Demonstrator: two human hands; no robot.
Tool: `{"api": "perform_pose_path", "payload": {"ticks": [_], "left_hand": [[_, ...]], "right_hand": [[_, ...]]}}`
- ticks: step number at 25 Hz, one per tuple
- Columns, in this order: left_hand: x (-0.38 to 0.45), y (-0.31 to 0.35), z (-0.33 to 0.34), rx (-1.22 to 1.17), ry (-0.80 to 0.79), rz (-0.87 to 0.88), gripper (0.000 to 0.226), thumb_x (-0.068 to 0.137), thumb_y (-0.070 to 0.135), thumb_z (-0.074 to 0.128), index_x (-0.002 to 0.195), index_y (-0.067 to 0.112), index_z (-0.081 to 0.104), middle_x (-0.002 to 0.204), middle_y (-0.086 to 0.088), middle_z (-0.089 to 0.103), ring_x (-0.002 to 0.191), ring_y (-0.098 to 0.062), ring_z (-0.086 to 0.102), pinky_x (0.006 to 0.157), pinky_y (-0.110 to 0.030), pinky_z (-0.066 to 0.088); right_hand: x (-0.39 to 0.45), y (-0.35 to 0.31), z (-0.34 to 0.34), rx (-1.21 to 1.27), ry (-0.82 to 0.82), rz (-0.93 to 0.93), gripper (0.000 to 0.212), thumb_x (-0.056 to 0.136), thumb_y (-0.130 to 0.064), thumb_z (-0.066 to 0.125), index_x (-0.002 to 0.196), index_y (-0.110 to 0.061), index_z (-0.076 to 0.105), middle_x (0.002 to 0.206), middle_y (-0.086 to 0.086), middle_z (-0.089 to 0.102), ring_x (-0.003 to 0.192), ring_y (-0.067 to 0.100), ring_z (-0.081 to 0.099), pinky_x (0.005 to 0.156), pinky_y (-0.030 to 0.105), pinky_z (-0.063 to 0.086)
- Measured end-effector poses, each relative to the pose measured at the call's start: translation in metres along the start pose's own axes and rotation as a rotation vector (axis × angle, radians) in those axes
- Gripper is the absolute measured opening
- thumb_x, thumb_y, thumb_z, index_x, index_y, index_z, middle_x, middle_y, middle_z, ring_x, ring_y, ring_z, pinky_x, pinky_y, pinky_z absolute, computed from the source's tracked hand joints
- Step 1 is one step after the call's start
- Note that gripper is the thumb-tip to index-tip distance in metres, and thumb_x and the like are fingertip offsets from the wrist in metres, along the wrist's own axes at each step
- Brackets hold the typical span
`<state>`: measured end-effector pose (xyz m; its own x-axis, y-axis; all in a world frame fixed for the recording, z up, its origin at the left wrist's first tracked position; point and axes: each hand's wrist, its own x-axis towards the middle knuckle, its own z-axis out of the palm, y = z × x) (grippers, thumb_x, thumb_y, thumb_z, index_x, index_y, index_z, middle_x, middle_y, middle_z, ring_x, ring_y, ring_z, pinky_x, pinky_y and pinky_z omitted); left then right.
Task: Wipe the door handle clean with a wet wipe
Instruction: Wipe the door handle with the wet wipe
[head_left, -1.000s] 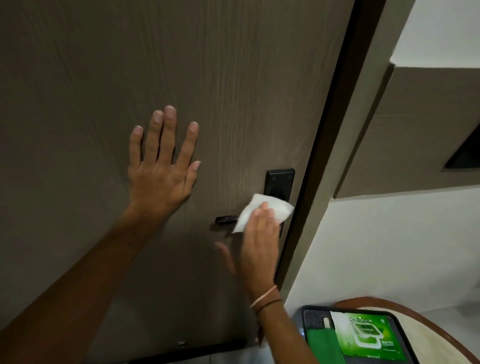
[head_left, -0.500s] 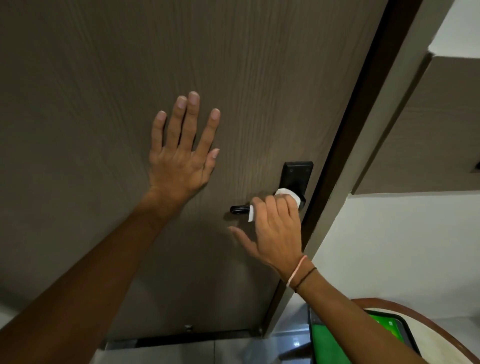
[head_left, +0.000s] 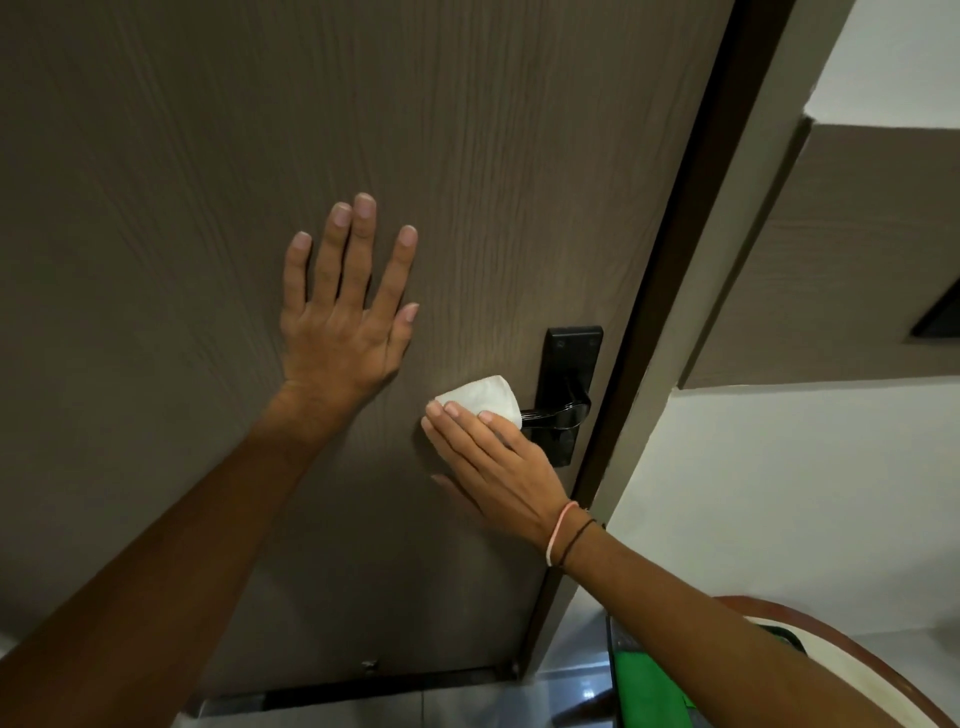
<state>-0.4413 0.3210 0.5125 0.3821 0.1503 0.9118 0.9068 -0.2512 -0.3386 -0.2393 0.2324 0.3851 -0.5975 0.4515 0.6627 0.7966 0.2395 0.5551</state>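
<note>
A black lever door handle (head_left: 556, 413) sits on a black backplate (head_left: 571, 364) at the right edge of the brown wood-grain door (head_left: 467, 156). A white wet wipe (head_left: 480, 394) is wrapped over the lever's free left end, hiding it. My right hand (head_left: 493, 462) grips the wipe from below, fingers curled over it and thumb underneath. Left of the handle, my left hand (head_left: 345, 317) lies flat on the door with its fingers spread, holding nothing.
The dark door frame (head_left: 670, 312) and a white wall (head_left: 779, 493) run down the right. A round table (head_left: 883, 670) at the bottom right carries a dark tray (head_left: 615, 644) with a green packet (head_left: 649, 686), partly hidden by my right forearm.
My right hand has slid the wipe leftward along the lever, from near the backplate to the free end. The inner part of the lever now shows. My left hand stays flat on the door.
</note>
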Motion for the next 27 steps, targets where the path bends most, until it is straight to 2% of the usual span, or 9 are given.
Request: {"api": "perform_pose_path", "payload": {"ticks": [2,7,12,14,17,19,21,23,27], "left_hand": [[-0.001,0.001,0.0,0.003,0.012,-0.009,0.068,0.109,0.042,0.035,0.166,0.019,0.007,0.164,-0.022,0.021,0.16,-0.024,-0.017,0.131,-0.046,-0.006],[0.0,0.001,0.002,-0.006,0.039,-0.005,0.068,0.108,0.041,0.035,0.166,0.019,0.006,0.163,-0.022,0.022,0.16,-0.024,-0.015,0.131,-0.047,-0.003],[-0.001,0.001,0.006,0.003,0.057,0.002,0.067,0.108,0.042,0.032,0.166,0.019,0.007,0.163,-0.022,0.022,0.161,-0.025,-0.013,0.131,-0.048,-0.001],[-0.001,0.001,0.006,0.013,0.054,0.004,0.066,0.109,0.042,0.03,0.166,0.019,0.007,0.163,-0.022,0.022,0.161,-0.025,-0.013,0.131,-0.048,-0.001],[0.0,0.002,0.005,-0.008,0.043,0.004,0.066,0.109,0.042,0.029,0.166,0.02,0.005,0.163,-0.022,0.022,0.161,-0.024,-0.014,0.131,-0.048,-0.002],[-0.001,0.002,0.004,-0.012,0.034,-0.008,0.066,0.109,0.042,0.029,0.166,0.02,0.004,0.163,-0.022,0.021,0.16,-0.024,-0.014,0.131,-0.047,-0.003],[-0.001,0.001,0.003,-0.01,0.024,-0.008,0.067,0.109,0.042,0.032,0.166,0.02,0.005,0.164,-0.022,0.021,0.16,-0.024,-0.015,0.131,-0.047,-0.005],[-0.001,0.001,0.002,-0.004,0.029,-0.001,0.068,0.108,0.042,0.034,0.166,0.019,0.006,0.163,-0.023,0.022,0.16,-0.024,-0.015,0.131,-0.047,-0.004],[-0.002,0.0,0.002,0.007,0.032,-0.001,0.068,0.108,0.042,0.036,0.166,0.018,0.008,0.162,-0.024,0.026,0.16,-0.024,-0.015,0.131,-0.047,-0.004]], "right_hand": [[-0.016,0.01,0.001,0.026,-0.009,-0.015,0.082,0.104,-0.047,0.042,0.163,-0.006,0.002,0.172,0.015,-0.008,0.16,0.028,-0.01,0.13,0.041,-0.007],[-0.067,0.05,-0.005,-0.034,-0.024,0.107,0.097,0.097,-0.055,0.051,0.161,-0.001,0.002,0.16,0.018,0.03,0.158,0.035,0.009,0.131,0.045,-0.002],[-0.071,0.056,-0.012,0.102,-0.025,0.239,0.098,0.097,-0.066,0.042,0.162,-0.003,0.004,0.169,0.018,0.006,0.16,0.032,0.002,0.131,0.044,0.002],[-0.053,0.044,-0.017,0.15,-0.03,0.251,0.099,0.095,-0.068,0.043,0.163,-0.005,0.01,0.171,0.016,0.013,0.16,0.031,0.008,0.131,0.044,0.003],[-0.015,0.024,-0.021,0.176,-0.053,0.321,0.081,0.094,-0.069,0.045,0.148,-0.009,0.04,0.142,0.014,0.05,0.139,0.031,0.038,0.127,0.04,0.01],[0.01,0.009,-0.023,0.193,-0.08,0.329,0.074,0.092,-0.07,0.046,0.136,-0.011,0.049,0.127,0.011,0.056,0.12,0.027,0.045,0.116,0.042,0.024],[0.025,-0.007,-0.023,0.211,-0.074,0.268,0.079,0.093,-0.069,0.045,0.142,-0.008,0.045,0.131,0.012,0.051,0.121,0.027,0.045,0.109,0.043,0.031],[0.031,-0.019,-0.019,0.17,-0.041,0.194,0.084,0.097,-0.066,0.042,0.153,-0.003,0.035,0.144,0.013,0.045,0.133,0.028,0.044,0.116,0.044,0.028],[0.02,-0.022,-0.013,0.023,-0.02,0.101,0.09,0.101,-0.059,0.039,0.161,0.0,0.006,0.162,0.012,0.029,0.154,0.029,0.017,0.129,0.042,0.0]]}}
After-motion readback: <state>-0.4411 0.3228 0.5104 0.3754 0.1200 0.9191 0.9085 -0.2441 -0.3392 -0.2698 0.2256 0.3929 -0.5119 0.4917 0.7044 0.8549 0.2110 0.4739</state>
